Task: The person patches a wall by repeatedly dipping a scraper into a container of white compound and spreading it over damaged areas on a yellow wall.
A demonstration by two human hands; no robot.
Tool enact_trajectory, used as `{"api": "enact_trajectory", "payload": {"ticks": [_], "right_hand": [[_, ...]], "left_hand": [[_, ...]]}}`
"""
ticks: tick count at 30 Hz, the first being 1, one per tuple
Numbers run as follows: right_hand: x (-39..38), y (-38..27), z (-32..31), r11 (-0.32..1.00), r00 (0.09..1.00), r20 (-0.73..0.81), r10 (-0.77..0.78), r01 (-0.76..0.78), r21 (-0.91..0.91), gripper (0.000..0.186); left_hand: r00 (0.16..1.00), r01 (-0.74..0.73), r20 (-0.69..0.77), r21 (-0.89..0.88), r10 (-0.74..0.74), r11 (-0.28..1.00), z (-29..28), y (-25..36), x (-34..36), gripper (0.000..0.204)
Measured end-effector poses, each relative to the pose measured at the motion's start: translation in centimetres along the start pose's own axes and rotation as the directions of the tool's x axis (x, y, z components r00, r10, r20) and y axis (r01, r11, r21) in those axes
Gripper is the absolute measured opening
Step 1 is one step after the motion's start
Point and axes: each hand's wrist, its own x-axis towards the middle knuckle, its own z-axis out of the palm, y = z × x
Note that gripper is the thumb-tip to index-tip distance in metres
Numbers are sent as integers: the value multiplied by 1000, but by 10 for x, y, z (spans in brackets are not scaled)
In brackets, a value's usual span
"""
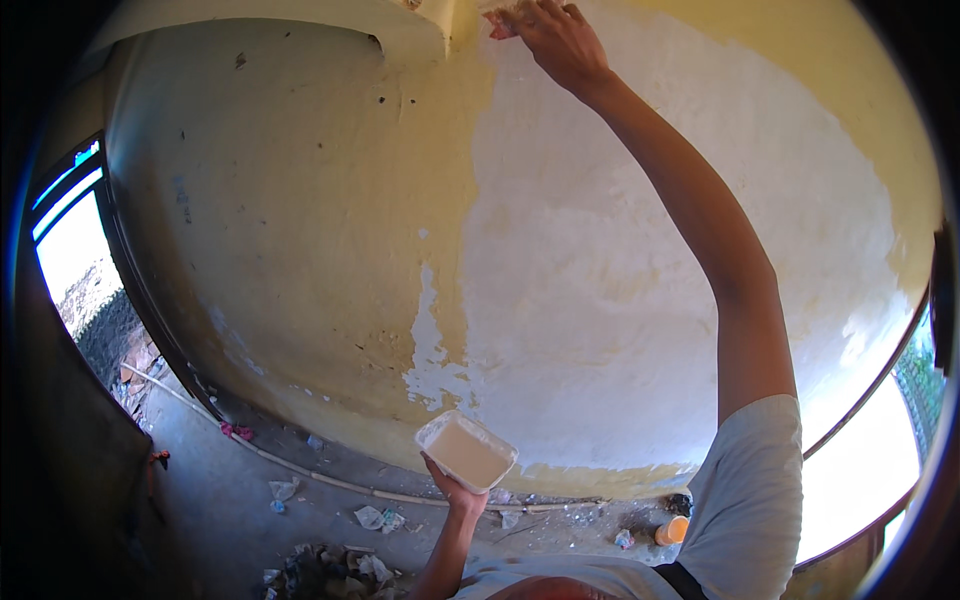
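Note:
My left hand holds a white rectangular plastic tub from below, low in front of me. Creamy off-white paint lies inside it, and its rim is smeared. Stretched high overhead, my right hand is bent closed against the upper wall, at the border between yellow and white. What its fingers grip is too hard to make out at the picture's top edge. The wall's right part is a broad white coated area; its left part is old stained yellow paint with a bare pale patch.
A long pole lies on the floor along the wall's foot. Scraps of plastic and paper, a heap of dark rubbish and an orange container are on the floor. A doorway opens at left, a bright opening at right.

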Motion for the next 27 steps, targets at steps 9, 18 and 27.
{"api": "enact_trajectory", "payload": {"ticks": [9, 18, 27], "right_hand": [[-69, -44, -7, 984, 962, 262, -70, 24, 175, 46], [-7, 22, -5, 875, 892, 33, 452, -450, 178, 27], [-42, -85, 35, 993, 993, 31, -113, 112, 27, 36]], "left_hand": [[1000, -19, -6, 10, 19, 1000, -2, -5, -5, 68], [1000, 9, -9, 5, -9, 1000, -8, -2, -4, 70], [999, -22, -29, 17, 23, 1000, -4, 1, -4, 69]]}}
